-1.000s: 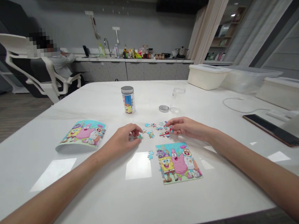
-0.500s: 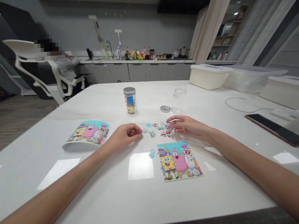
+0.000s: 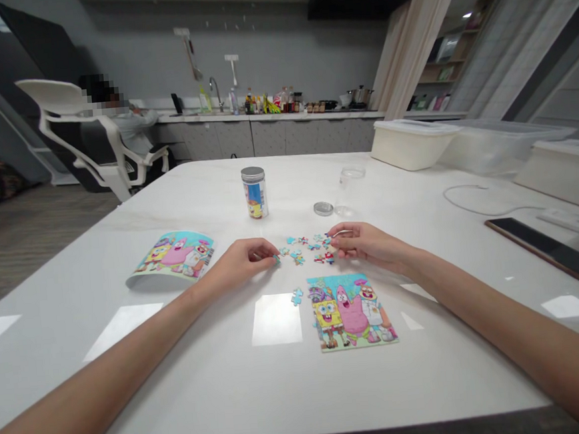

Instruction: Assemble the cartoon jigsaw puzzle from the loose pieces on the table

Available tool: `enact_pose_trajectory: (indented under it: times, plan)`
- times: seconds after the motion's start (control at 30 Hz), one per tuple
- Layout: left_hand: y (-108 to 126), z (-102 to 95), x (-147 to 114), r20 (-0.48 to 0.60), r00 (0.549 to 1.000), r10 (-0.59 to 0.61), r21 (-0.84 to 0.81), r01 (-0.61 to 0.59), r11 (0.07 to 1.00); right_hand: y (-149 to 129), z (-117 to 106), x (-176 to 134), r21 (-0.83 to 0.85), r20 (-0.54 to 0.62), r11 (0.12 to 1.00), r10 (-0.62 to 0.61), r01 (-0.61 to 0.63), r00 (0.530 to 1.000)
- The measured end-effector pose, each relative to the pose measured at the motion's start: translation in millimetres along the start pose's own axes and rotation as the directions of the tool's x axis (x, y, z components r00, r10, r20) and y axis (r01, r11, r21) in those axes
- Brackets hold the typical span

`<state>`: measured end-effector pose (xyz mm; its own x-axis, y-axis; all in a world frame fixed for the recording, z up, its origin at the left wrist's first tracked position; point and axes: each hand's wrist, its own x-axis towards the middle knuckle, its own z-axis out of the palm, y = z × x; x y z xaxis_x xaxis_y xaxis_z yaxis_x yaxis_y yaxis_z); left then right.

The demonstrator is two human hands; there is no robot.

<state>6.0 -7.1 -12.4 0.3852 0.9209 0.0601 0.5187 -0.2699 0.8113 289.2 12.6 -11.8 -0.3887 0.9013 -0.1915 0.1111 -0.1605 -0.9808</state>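
My left hand (image 3: 246,264) is closed, thumb and forefinger pinching a small teal puzzle piece (image 3: 276,260) just left of the loose pieces. My right hand (image 3: 364,241) reaches in from the other side. Its thumb and fingers are drawn together on a puzzle piece (image 3: 327,235) with a dark blue edge, mostly hidden by the fingertips. Several loose puzzle pieces (image 3: 299,259) are scattered between both hands. Nearer to me lies a largely assembled cartoon puzzle (image 3: 353,312), with a blue piece (image 3: 296,297) beside its upper left corner.
A curled picture sheet (image 3: 175,256) rests by my left forearm. Behind the pieces stand a lidded jar (image 3: 255,194), a loose metal lid (image 3: 323,208) and a clear jar (image 3: 351,191). Storage boxes (image 3: 411,146) and a phone (image 3: 547,247) are on the right. A person (image 3: 132,129) sits far left.
The view has shifted slightly. My right thumb has drawn back a little, and a red and blue piece beneath that hand shows more fully. My left hand keeps its pinch.
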Motion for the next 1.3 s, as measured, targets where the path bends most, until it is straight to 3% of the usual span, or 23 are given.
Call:
enact_pose_trajectory:
  times: [0.27, 0.53, 0.77, 1.1, 1.3]
  plan:
    - [-8.5, -1.3, 0.7, -0.025, 0.998, 0.066, -0.115, -0.068, 0.991, 0.0, 2.6, -1.6, 0.023, 0.029, 1.0, -0.021, 0.02, 0.999]
    - [-6.4, -2.0, 1.4, 0.045, 0.999, -0.015, -0.153, 0.022, 0.988, -4.6, 6.4, -5.3, 0.051, 0.004, 0.998, 0.022, -0.022, 1.0]
    - [-2.1, -2.6, 1.1, 0.044, 0.997, -0.057, -0.17, 0.064, 0.983, -6.4, 9.6, -5.2, 0.046, 0.009, 0.998, 0.046, -0.046, 0.999]
    - [2.8, -2.3, -1.8, 0.039, 0.997, -0.07, -0.138, 0.074, 0.988, 1.4, 5.6, -2.2, 0.037, 0.016, 0.999, -0.002, 0.001, 1.0]
    - [1.3, -4.1, -4.0, 0.096, 0.993, -0.064, -0.176, 0.08, 0.981, -0.8, 7.0, -3.2, 0.076, 0.039, 0.997, -0.007, 0.004, 0.999]
